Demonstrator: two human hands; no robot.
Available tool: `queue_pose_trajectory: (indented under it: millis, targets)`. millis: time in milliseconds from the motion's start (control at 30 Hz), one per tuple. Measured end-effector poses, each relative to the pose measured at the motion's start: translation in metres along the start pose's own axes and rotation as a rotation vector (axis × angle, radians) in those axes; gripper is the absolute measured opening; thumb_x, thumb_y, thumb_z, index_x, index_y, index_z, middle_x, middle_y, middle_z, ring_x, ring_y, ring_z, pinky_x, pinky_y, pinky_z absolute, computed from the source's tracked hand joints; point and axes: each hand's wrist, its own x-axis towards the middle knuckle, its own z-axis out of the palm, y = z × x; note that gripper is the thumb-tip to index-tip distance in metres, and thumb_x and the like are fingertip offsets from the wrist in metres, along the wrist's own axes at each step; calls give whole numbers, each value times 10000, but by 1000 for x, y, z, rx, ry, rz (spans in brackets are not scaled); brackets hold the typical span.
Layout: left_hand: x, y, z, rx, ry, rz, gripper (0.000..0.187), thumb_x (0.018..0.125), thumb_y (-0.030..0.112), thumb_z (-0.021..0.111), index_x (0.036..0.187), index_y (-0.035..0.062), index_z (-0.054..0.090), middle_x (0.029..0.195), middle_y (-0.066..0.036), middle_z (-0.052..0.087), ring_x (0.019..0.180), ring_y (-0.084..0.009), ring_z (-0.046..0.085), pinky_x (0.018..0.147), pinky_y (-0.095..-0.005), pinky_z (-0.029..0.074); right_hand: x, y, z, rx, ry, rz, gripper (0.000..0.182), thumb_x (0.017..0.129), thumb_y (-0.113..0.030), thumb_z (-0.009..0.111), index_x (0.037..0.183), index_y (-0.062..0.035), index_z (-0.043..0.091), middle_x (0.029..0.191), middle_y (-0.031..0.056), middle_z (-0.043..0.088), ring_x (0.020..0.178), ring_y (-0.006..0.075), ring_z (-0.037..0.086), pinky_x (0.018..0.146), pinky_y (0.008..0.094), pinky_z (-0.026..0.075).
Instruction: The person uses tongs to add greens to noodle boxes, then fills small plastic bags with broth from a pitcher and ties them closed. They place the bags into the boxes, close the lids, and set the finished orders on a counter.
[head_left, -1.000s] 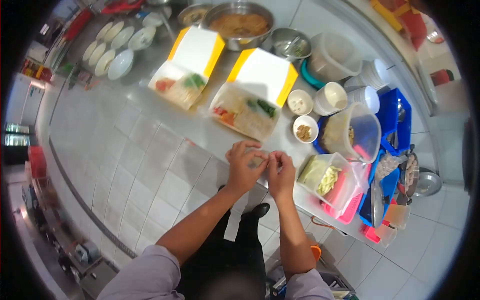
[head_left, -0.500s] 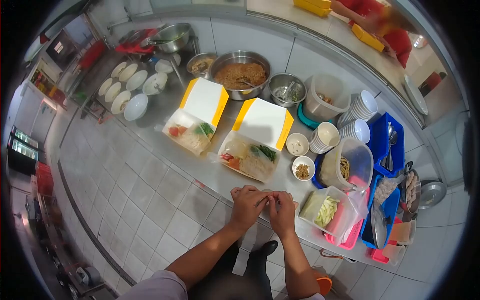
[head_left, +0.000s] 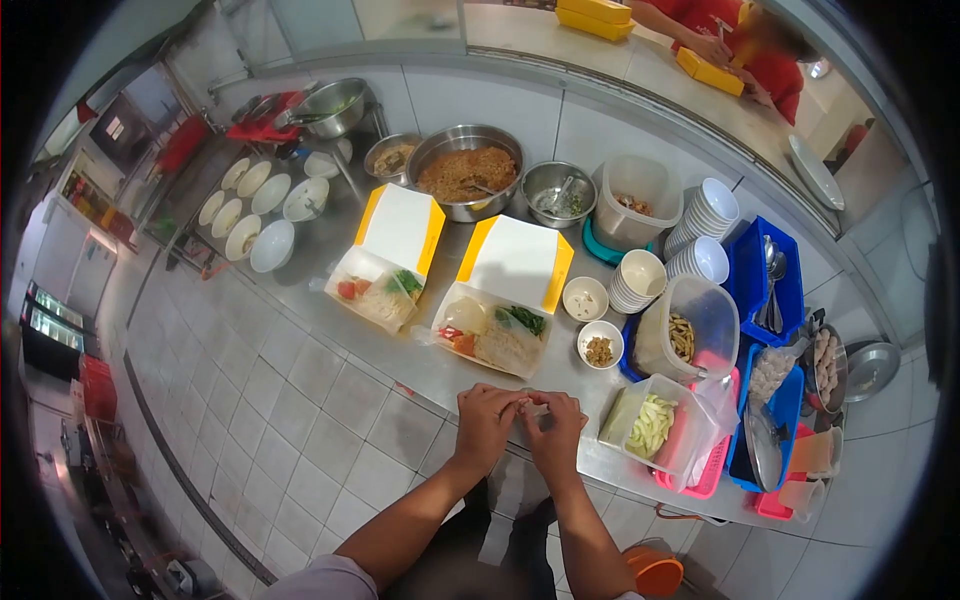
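Note:
Just off the steel table's front edge, my left hand [head_left: 486, 430] and my right hand [head_left: 554, 432] meet with their fingertips pinched together. Something small and pale sits between them, and I cannot tell what it is. Beyond my hands lies an open food box [head_left: 494, 335] holding noodles, greens and red pieces under clear plastic, its white lid [head_left: 515, 262] folded back. A second open box [head_left: 372, 292], filled much the same way, stands to its left. Right of the boxes are a small bowl of brown bits [head_left: 599, 348] and a clear tub of sliced pale-green vegetable [head_left: 652, 425].
Steel bowls, one with brown noodles [head_left: 468, 172], line the wall. Stacked white bowls [head_left: 637, 280], a tub of brown strips [head_left: 688, 325] and blue trays [head_left: 770, 285] crowd the right. Several plates [head_left: 270, 193] stand far left. Behind the counter, a person in red [head_left: 760, 60] handles a yellow box [head_left: 710, 72].
My view has shifted slightly. My hands have drawn closer together, fingertips still pinched. The person behind the counter now shows both hands near the yellow box.

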Motion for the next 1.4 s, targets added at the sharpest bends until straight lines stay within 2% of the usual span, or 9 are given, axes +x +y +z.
queue_pose_trajectory:
  millis: [300, 467, 700, 767, 967, 1067, 1300, 1367, 1400]
  targets:
    - [4, 15, -6, 112, -54, -31, 124, 976, 182, 719, 1037, 123, 808, 944, -6, 774, 939, -206, 650, 953, -401, 376, -1, -7, -1, -51, 111, -37, 224, 809, -169, 865, 1006, -164, 758, 1028, -6, 711, 1062, 219, 601, 975, 416, 337]
    - [3, 17, -4, 99, -37, -26, 145, 1000, 199, 687, 1043, 124, 804, 956, -15, 775, 950, -224, 653, 954, -406, 381, -2, -8, 0, -217, 147, -70, 220, 784, -164, 871, 980, -175, 771, 1019, -30, 713, 1051, 218, 602, 985, 437, 331]
    - [4, 11, -2, 149, -84, -42, 127, 989, 182, 691, 1020, 114, 794, 984, -16, 765, 979, -228, 648, 955, -408, 381, 2, -16, -7, -320, 83, -81, 210, 776, -182, 868, 975, -181, 801, 1026, -38, 722, 1054, 219, 598, 994, 468, 324]
    - [6, 10, -2, 137, -23, 52, 106, 968, 178, 714, 998, 108, 789, 1029, -14, 747, 1018, -225, 639, 959, -411, 374, 5, -18, -11, -357, 6, -51, 214, 780, -183, 861, 985, -186, 796, 1009, -36, 717, 1056, 226, 597, 994, 476, 325]
    - [10, 26, -4, 143, -24, -49, 102, 962, 170, 720, 996, 96, 782, 1047, -16, 720, 1055, -223, 631, 974, -419, 357, 8, -19, -4, -263, 109, 7, 213, 777, -166, 854, 973, -161, 771, 974, -13, 707, 1049, 238, 590, 990, 461, 328]
    - [10, 23, -2, 139, -39, -65, 104, 968, 165, 710, 988, 89, 779, 1047, -28, 719, 1061, -228, 630, 976, -421, 356, 6, -14, -2, -236, 69, 32, 200, 775, -163, 854, 954, -148, 764, 984, -8, 709, 1046, 235, 586, 998, 458, 324]
    - [6, 5, 5, 24, -54, -27, 116, 975, 153, 695, 993, 74, 778, 1036, -42, 732, 1033, -235, 647, 970, -418, 359, 4, -14, 1, -281, 78, 8, 180, 768, -172, 855, 934, -146, 789, 970, -27, 719, 1040, 219, 587, 1006, 454, 314]
    - [7, 9, 4, 52, -19, 3, 103, 868, 70, 718, 948, 128, 748, 1040, -68, 750, 1051, -295, 683, 972, -464, 435, 5, -14, 0, -290, 67, 1, 192, 759, -178, 855, 940, -141, 801, 961, -35, 720, 1042, 213, 589, 1007, 454, 312]
    - [7, 11, 3, 51, -19, 1, 103, 868, 70, 718, 948, 128, 748, 1040, -68, 750, 1051, -295, 683, 972, -464, 435, 6, -14, -1, -292, 66, 1, 192, 759, -178, 855, 940, -141, 801, 961, -35, 720, 1042, 213, 589, 1007, 454, 312]
